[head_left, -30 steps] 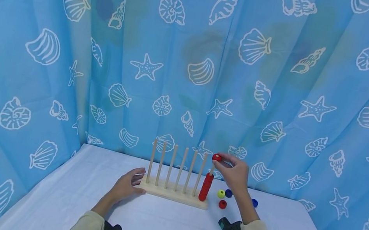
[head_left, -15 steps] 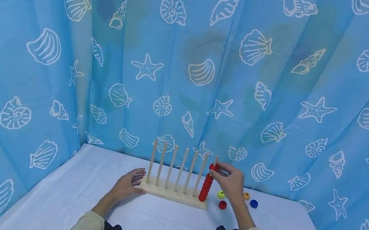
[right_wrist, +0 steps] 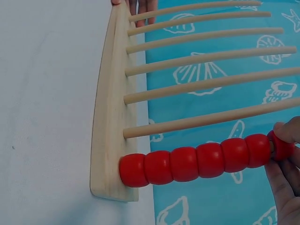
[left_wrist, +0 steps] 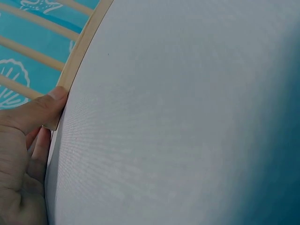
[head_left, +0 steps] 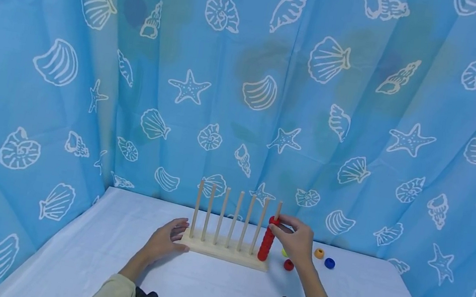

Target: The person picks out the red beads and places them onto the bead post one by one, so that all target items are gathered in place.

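Observation:
A pale wooden bead rack (head_left: 225, 254) with a row of upright pegs stands on the table. Its rightmost peg carries a stack of red beads (right_wrist: 197, 160); the other pegs are bare. My right hand (head_left: 299, 241) pinches one more red bead (right_wrist: 281, 147) between thumb and fingers. That bead is threaded on the same peg, with a sliver of wood showing between it and the stack. At the rack's left end my left hand (head_left: 162, 243) grips the base, thumb (left_wrist: 57, 93) on the front edge and fingers behind.
To the right of the rack lie a loose red bead (head_left: 288, 265), an orange bead (head_left: 319, 253), a blue bead (head_left: 329, 263) and a partly hidden yellow bead (head_left: 284, 252). A blue shell-print curtain (head_left: 227, 91) hangs behind the white table (head_left: 217, 293).
My right hand has brought the red bead from the peg's tip down the peg, close to the stack. The left hand has stayed on the rack's base.

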A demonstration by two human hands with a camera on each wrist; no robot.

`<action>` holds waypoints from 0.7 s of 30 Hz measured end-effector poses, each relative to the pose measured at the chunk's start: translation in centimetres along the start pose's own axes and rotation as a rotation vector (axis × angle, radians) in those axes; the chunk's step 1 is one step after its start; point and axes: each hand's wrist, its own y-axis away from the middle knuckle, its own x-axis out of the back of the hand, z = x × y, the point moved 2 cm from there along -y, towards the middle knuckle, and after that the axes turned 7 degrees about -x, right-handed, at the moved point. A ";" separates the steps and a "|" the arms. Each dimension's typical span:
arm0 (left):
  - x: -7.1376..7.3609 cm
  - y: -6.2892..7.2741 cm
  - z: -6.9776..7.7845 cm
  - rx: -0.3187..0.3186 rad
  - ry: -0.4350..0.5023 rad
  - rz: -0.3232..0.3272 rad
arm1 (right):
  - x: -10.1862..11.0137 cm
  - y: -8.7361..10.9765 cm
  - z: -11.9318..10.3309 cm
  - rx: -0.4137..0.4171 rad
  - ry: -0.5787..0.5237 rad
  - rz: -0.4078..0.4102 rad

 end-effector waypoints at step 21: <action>-0.1 0.2 0.3 0.026 -0.020 0.009 | -0.3 0.4 1.3 0.005 -0.041 0.006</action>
